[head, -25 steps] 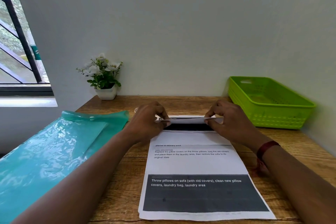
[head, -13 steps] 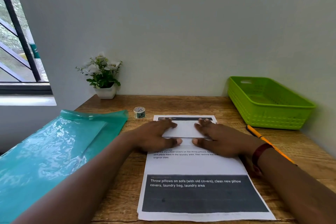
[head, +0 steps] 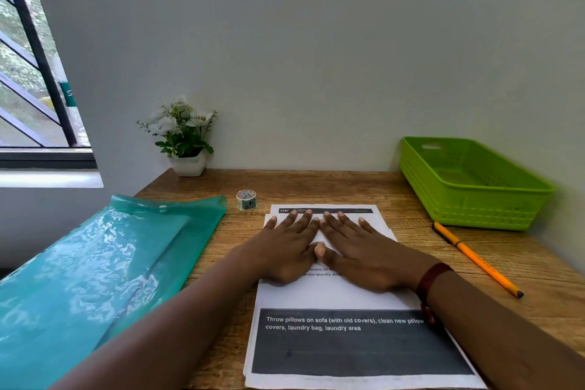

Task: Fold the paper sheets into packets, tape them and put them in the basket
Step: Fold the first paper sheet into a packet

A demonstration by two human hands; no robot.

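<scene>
A stack of printed paper sheets (head: 342, 298) lies in the middle of the wooden table. The top sheet's far edge is folded toward me into a white flap. My left hand (head: 285, 247) and my right hand (head: 357, 247) lie flat side by side on that flap, fingers straight and pointing away, thumbs touching. A small roll of patterned tape (head: 246, 199) stands just beyond the sheets on the left. The green plastic basket (head: 474, 199) sits at the back right and looks empty.
A teal plastic folder (head: 95, 269) covers the table's left side and hangs over its edge. An orange pencil (head: 474, 258) lies right of the sheets, in front of the basket. A small potted plant (head: 185, 139) stands against the wall.
A second ago both hands pinched the sheet's far edge, lifted. They laid it down toward me, and now press flat on the flap, closer together with fingers reaching farther forward.
</scene>
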